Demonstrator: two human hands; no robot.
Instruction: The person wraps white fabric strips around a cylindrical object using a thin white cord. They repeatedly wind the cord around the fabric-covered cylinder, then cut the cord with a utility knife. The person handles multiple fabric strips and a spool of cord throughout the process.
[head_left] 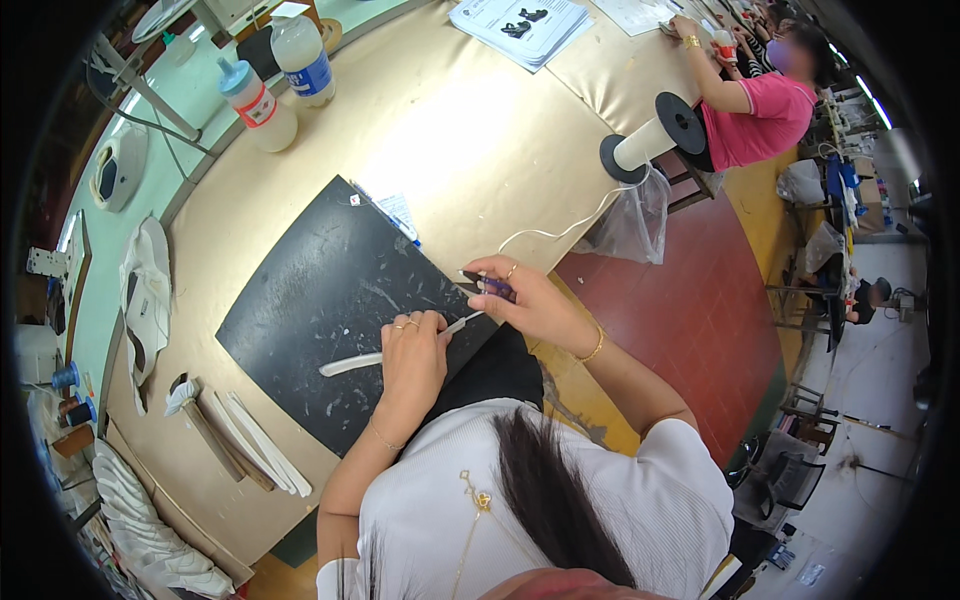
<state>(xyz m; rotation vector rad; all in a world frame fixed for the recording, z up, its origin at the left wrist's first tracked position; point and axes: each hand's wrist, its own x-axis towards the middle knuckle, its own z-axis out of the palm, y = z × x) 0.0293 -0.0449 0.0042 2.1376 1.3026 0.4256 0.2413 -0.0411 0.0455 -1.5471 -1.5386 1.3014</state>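
My left hand (414, 358) is closed over a narrow white strip (352, 365), holding it down on the black cutting mat (320, 265). One rounded end of the strip sticks out to the left of that hand. The other end runs out to the right, toward my right hand (525, 302). Closed in my right hand are small purple-handled snips (495, 288). Their tips point left, a little above the mat's right edge. Fingers hide part of the snips and the middle of the strip.
A spool (645, 145) with white cord stands at the table's right edge, beside a clear plastic bag (640, 215). Two bottles, one blue-capped (258, 105), are at the back left. A hammer (210, 425) and white strips (262, 445) lie left. A co-worker in pink (765, 115) sits far right.
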